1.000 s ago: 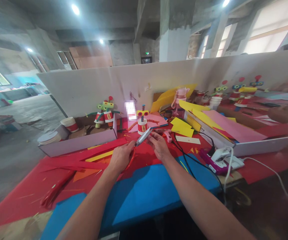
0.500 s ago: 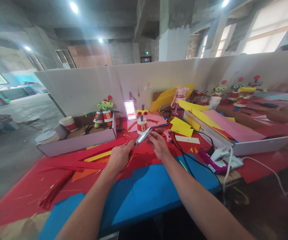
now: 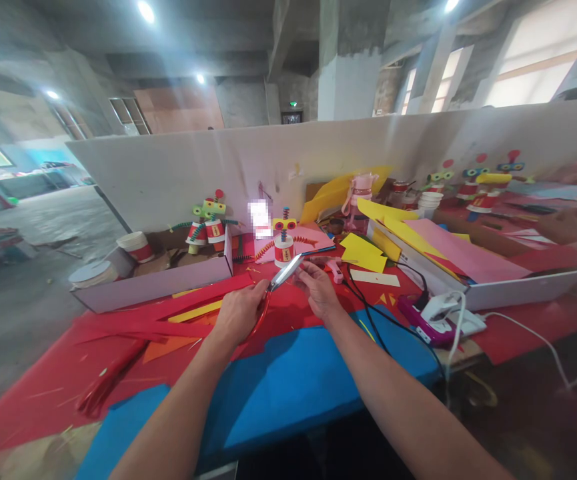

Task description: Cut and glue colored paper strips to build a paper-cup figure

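My left hand (image 3: 241,311) is closed round the red handles of a pair of scissors (image 3: 284,273), whose silver blades point up and to the right. Close to the blade tips is my right hand (image 3: 319,288), its fingers pinched together. Whatever lies between those fingers is too small or hidden to make out. Just beyond the blades stands a paper-cup robot figure (image 3: 283,252) with yellow and red eyes, a spring neck and folded paper arms. A pink glue gun (image 3: 335,270) lies to the right of my right hand.
Red paper strips (image 3: 168,313) lie to the left, before a white box (image 3: 158,287) with more cup figures. To the right, another box (image 3: 523,290) holds coloured sheets. A purple power strip (image 3: 425,323) with cables sits near the edge. Blue sheeting (image 3: 293,393) covers the front.
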Motion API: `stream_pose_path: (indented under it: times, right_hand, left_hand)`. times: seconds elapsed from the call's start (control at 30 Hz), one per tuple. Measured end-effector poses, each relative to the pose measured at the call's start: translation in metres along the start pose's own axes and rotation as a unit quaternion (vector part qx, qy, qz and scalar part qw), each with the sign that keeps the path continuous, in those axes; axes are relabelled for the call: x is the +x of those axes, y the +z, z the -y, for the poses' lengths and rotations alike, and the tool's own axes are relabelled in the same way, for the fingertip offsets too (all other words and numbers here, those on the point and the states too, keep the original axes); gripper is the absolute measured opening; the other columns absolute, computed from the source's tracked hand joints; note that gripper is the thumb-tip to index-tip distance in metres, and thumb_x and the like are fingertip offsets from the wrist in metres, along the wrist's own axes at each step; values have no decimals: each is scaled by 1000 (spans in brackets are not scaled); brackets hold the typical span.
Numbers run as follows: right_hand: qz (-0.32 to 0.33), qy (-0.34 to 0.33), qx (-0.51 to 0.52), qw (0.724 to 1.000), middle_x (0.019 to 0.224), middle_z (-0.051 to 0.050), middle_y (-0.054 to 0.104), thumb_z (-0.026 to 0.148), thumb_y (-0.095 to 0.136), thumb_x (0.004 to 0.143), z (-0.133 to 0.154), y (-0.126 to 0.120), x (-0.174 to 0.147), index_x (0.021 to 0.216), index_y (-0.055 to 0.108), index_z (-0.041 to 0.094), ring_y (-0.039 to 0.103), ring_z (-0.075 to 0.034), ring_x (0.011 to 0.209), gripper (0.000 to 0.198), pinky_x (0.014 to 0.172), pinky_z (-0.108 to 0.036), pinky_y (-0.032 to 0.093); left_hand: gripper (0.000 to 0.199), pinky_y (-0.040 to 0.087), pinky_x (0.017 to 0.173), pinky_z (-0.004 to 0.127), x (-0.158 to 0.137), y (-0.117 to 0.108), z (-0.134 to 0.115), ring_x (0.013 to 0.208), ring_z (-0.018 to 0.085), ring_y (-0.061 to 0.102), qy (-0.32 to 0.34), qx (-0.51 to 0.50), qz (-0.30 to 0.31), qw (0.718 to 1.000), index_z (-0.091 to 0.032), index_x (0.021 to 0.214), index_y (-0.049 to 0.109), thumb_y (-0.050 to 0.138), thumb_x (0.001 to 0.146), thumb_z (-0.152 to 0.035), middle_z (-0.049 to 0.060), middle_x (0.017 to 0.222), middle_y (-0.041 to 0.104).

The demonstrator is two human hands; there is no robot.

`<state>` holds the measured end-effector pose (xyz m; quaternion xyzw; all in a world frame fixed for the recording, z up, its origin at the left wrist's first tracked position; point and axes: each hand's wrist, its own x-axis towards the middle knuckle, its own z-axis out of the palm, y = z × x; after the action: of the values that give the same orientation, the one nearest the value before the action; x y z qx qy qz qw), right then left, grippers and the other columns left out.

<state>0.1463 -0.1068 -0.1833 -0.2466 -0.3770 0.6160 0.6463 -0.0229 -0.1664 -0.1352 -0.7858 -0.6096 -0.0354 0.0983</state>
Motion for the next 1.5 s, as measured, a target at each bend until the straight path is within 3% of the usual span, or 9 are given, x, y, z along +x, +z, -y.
stream_pose_path:
  times: [0.53,0.73,0.83,1.0,1.2,1.3,1.5]
  right_hand:
    - [-9,-11,1,1000,63,5,58,41,81,59,0,-1,0,74,67,21,48,-9,59,29,64,-25,41]
    - [-29,-10,-3,1000,64,4,59,41,82,57,2,0,-1,73,66,19,49,-9,59,31,63,-25,41]
    - [-28,-7,2,1000,67,4,61,41,83,56,3,1,-1,75,67,19,51,-8,61,33,63,-24,42]
    - [-28,-9,8,1000,66,5,60,39,83,56,4,1,-1,74,65,19,50,-8,59,32,61,-23,41]
    - [-5,-10,-23,1000,64,3,62,44,80,61,2,-1,0,75,61,19,57,-10,59,34,66,-28,48]
    - [4,4,-20,1000,65,2,65,46,80,60,1,-1,0,80,57,21,61,-13,57,40,65,-31,51]
    - [-4,-31,-34,999,71,2,67,45,79,61,-3,-1,3,77,53,22,63,-13,57,38,62,-30,53]
  left_hand:
    - [31,35,60,26,0,-4,0,77,21,64,-4,-14,5,1000,-23,113,55,38,88,-20,6,84,68]
    - [37,33,60,25,-1,-9,11,71,19,63,-72,-60,-47,994,-24,122,52,39,88,-21,2,73,65]
    - [40,32,59,26,0,-10,16,75,21,64,-94,-56,-56,992,-24,125,50,41,87,-20,4,76,67]
    - [39,34,60,27,2,-9,17,84,24,65,-89,-47,-44,994,-25,127,50,40,89,-24,8,94,70]
    - [36,36,61,27,2,-10,13,84,24,66,-93,-29,-28,995,-25,125,51,38,92,-29,7,93,70]
    - [38,38,63,27,2,-10,12,87,23,66,-80,-33,-23,996,-24,126,50,39,90,-26,7,97,70]
    - [42,41,71,27,2,-5,11,93,22,64,-36,-45,-11,998,-25,127,49,41,87,-19,7,103,69]
